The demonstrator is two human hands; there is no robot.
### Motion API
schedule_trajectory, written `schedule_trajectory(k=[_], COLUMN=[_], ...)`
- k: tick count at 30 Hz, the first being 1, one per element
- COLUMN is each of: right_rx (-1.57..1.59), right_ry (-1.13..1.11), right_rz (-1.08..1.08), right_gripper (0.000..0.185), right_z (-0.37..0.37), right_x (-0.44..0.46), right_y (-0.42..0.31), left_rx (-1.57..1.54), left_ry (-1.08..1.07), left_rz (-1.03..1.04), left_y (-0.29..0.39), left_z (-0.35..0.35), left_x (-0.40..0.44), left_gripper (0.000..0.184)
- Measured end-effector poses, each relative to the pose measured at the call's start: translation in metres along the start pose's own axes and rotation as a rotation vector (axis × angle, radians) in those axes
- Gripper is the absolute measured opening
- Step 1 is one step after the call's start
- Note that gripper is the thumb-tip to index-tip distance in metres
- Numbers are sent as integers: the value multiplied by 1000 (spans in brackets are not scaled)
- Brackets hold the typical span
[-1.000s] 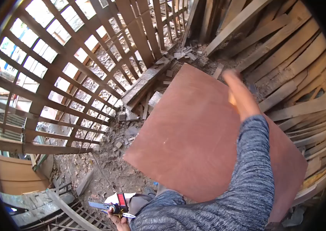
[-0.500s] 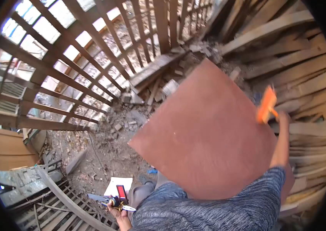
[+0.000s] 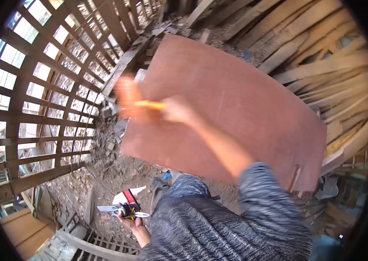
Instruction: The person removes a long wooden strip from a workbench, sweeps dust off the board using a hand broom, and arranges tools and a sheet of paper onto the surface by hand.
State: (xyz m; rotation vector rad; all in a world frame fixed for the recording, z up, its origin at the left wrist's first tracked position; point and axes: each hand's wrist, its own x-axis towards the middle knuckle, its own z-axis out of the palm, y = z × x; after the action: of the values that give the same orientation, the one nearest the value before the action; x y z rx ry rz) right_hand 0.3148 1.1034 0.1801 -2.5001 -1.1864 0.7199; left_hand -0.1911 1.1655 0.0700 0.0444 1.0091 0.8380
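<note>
A large reddish-brown board (image 3: 236,104) lies tilted in front of me, wide and flat. My right hand (image 3: 177,108), blurred by motion, is closed around the yellow-orange handle of an orange brush (image 3: 129,99). The brush head is smeared, over the board's left edge; whether it touches is unclear. Low on the left, my left hand (image 3: 132,224) grips a bundle of tools: pliers (image 3: 142,214) with a pale pointed nose, a flat grey blade (image 3: 105,209), and a red-and-black rectangular piece (image 3: 130,198). Its fingers are partly hidden beneath them.
A wooden slat fence (image 3: 31,100) curves along the left. Stacked timber planks (image 3: 323,74) fill the right side. Rubble (image 3: 110,139) lies beside the board, and a white sheet (image 3: 121,198) is behind the held tools. A slatted wooden frame (image 3: 92,248) is at lower left.
My right hand has swept the brush from the board's right side across to its left edge. The view has turned right. My left hand still holds its tools.
</note>
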Motion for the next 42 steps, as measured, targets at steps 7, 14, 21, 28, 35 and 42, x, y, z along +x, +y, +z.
schedule_trajectory(k=[7,14,21,28,35,42], right_rx=[288,-26,1774,318,266,-6], right_ry=[310,1204,1427,122,224,481], right_rz=[437,1071,779,13,502,994], right_gripper=[23,31,29,20,17,23], right_z=[97,148,292,241,224,120], right_x=[-169,-545,-278,-139,-342,-607], right_y=[1,238,40,-234,-10,49], left_rx=[98,279,204,196,268,357], left_ry=[-196,-102,-180,-172,-97,-185], left_rz=[-136,-109,-124,-76,-125,-236], left_y=[47,106,134,153,148,93], left_z=[-68,-113,-115,-170,-228,-195], left_x=[44,67,14,-28,-39,-25], left_gripper=[40,36,35,37,38,39])
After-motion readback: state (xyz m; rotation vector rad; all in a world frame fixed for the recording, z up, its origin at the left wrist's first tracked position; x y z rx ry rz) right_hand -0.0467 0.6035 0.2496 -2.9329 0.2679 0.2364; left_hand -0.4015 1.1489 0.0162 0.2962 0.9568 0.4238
